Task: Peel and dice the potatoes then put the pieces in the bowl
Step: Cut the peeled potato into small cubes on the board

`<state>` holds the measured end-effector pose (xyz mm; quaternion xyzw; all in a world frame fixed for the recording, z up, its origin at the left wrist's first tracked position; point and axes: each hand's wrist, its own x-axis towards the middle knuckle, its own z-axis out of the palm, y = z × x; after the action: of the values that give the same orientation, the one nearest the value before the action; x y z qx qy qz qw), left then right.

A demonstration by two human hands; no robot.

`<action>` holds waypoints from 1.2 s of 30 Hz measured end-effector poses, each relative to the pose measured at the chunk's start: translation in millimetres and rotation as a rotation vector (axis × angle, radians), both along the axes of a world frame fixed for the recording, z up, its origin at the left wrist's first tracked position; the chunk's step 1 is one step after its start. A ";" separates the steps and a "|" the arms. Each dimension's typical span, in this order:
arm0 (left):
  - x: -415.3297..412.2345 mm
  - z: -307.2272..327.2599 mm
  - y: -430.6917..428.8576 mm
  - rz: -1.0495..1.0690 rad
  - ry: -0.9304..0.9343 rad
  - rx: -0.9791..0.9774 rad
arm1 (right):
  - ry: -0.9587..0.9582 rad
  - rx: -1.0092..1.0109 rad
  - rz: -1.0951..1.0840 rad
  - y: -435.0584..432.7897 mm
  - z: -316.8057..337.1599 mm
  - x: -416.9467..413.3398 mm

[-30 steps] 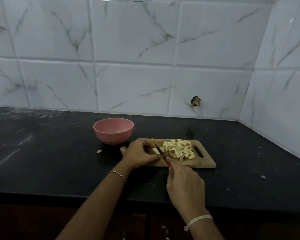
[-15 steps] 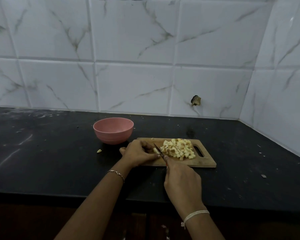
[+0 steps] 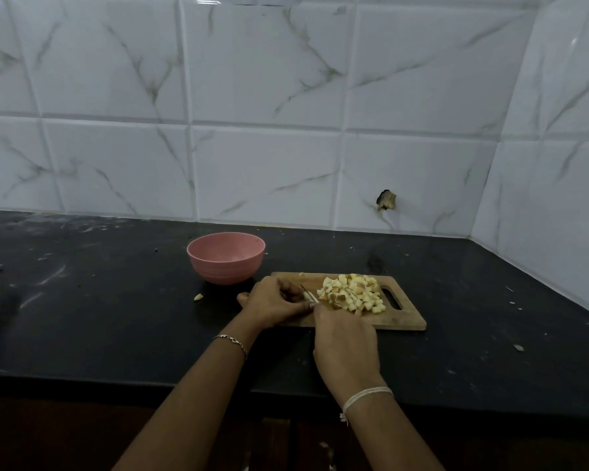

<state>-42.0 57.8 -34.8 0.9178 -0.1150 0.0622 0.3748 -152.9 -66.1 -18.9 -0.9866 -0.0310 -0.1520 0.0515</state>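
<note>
Two hands meet over the near left part of your wooden cutting board [image 3: 405,321], which lies flat on the black countertop [image 3: 116,334] with its handle slot toward 3 o'clock. Your left hand [image 3: 276,305] rests on the board with its fingers curled down, pinning a small pale potato piece [image 3: 308,297] against the wood; only a sliver of it shows past your fingertips. Your right hand [image 3: 346,341] comes in from 6 o'clock, clenched around the knife [image 3: 303,287]. Its handle is hidden under your palm, and the thin blade points toward 11 o'clock, right against the held piece. Just beside the blade, toward 3 o'clock, the diced potato pile [image 3: 352,295] is heaped on the middle of the board. The pink bowl [image 3: 225,258] stands upright on the counter at 10 o'clock from the board, near its far left corner. One stray potato bit [image 3: 198,296] lies on the counter at 9 o'clock from your left hand. A thin bracelet [image 3: 231,340] circles your left wrist and a white thread [image 3: 366,397] your right.
</note>
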 end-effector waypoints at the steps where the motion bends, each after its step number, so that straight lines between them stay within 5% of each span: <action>1: -0.8 0.1 0.5 -0.005 0.002 -0.005 | 0.012 -0.008 0.002 0.7 0.8 -0.3; 18: 11.1 -6.8 -0.1 0.223 -0.093 -0.005 | 0.161 0.033 -0.082 -21.3 16.2 -26.0; 28: 2.5 -6.3 -8.7 0.005 -0.207 0.262 | -0.250 0.200 -0.086 -40.2 -1.7 -21.9; 36: 0.7 -5.3 -8.5 0.040 -0.271 0.253 | -0.260 0.207 -0.055 -41.7 -12.5 -17.2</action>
<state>-41.3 49.3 -40.2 0.9430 -0.1531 0.1776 0.2362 -170.1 -107.7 -31.4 -0.9485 0.0055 -0.2821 0.1442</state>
